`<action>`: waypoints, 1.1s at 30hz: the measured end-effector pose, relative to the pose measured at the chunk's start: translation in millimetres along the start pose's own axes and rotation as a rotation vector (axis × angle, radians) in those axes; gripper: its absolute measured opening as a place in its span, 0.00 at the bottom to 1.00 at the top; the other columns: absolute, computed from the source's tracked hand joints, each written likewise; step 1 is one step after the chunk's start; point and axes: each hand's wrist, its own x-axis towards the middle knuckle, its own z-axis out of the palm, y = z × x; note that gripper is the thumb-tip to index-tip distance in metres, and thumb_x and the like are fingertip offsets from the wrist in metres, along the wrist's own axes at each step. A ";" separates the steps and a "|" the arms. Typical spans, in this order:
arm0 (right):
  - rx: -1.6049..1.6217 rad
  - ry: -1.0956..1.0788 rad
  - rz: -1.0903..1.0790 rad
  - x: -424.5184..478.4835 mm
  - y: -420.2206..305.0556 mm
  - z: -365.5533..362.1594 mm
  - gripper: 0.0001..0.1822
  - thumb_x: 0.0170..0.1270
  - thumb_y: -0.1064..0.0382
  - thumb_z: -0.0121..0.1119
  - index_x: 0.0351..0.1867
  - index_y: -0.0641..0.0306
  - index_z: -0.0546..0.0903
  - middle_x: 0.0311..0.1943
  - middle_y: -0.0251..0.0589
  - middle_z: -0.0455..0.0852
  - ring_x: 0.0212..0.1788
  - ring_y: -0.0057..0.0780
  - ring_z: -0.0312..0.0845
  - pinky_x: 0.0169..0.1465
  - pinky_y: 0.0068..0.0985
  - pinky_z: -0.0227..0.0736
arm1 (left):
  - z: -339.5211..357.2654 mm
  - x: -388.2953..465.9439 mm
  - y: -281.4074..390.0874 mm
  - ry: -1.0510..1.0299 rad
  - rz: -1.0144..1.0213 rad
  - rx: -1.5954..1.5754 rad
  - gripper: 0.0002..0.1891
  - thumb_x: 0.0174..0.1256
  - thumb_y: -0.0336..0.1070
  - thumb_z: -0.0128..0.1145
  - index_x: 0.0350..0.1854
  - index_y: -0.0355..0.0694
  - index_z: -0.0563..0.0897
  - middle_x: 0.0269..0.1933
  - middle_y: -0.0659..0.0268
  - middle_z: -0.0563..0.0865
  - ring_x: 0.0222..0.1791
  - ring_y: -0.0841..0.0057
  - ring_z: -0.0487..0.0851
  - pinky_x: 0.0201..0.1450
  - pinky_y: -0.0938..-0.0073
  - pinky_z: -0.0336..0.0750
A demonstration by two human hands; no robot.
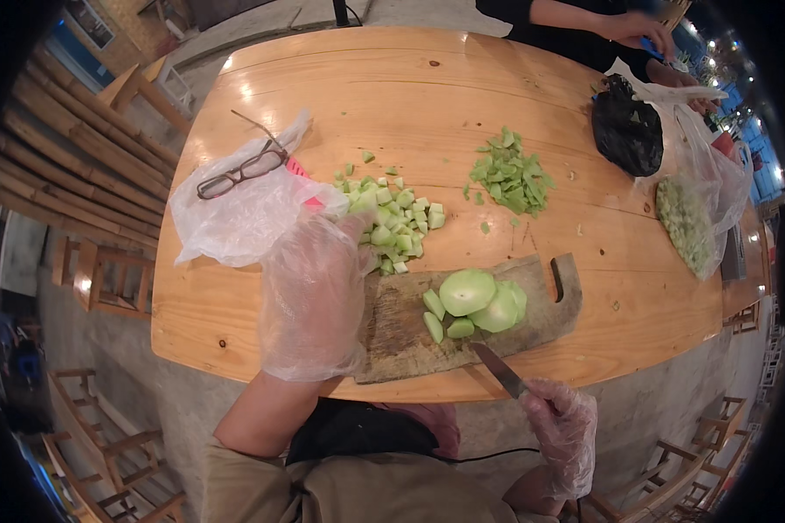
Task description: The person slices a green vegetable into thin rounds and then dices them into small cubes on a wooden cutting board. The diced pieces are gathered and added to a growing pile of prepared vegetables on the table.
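My left hand (317, 287), in a loose clear plastic glove, reaches to the near left side of a heap of diced pale green vegetable (399, 219); its fingers are partly hidden, so I cannot see whether they hold any pieces. In my gloved right hand (559, 425) is a kitchen knife (499, 369), its tip by the near edge of a worn wooden cutting board (399, 327). Round slices (468, 292) of the pale green vegetable lie overlapping on the board, with a few smaller cut pieces (434, 327) beside them.
Eyeglasses (242, 173) rest on a white plastic bag (235, 222) at left. Green peelings (513, 173) lie beyond the board. A black plastic bag (628, 131) and a clear bag of cut vegetable (683, 225) are at right. Another person's hands (638, 33) are at the far right.
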 end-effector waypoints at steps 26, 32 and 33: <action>0.056 0.064 0.024 -6.8 -2.9 1.1 0.10 0.62 0.74 0.68 0.45 0.68 0.88 0.25 0.44 0.87 0.24 0.28 0.81 0.33 0.25 0.76 | -0.2 -17.8 13.2 -0.094 0.328 -0.331 0.18 0.56 0.27 0.64 0.52 0.39 0.84 0.39 0.57 0.82 0.42 0.55 0.81 0.44 0.55 0.76; -0.010 0.060 -0.001 -4.7 -0.9 2.3 0.10 0.61 0.74 0.69 0.45 0.68 0.88 0.25 0.44 0.87 0.24 0.27 0.80 0.33 0.24 0.76 | -21.7 -17.2 23.5 -0.214 0.122 -0.208 0.10 0.57 0.35 0.71 0.41 0.44 0.87 0.41 0.61 0.85 0.44 0.58 0.83 0.45 0.57 0.78; 0.008 0.059 0.014 -5.4 -2.0 2.3 0.10 0.61 0.74 0.69 0.45 0.67 0.88 0.25 0.44 0.87 0.24 0.27 0.81 0.33 0.24 0.76 | -28.8 -23.2 23.8 -0.190 0.093 -0.179 0.11 0.56 0.35 0.72 0.41 0.44 0.87 0.40 0.61 0.85 0.43 0.58 0.83 0.45 0.57 0.78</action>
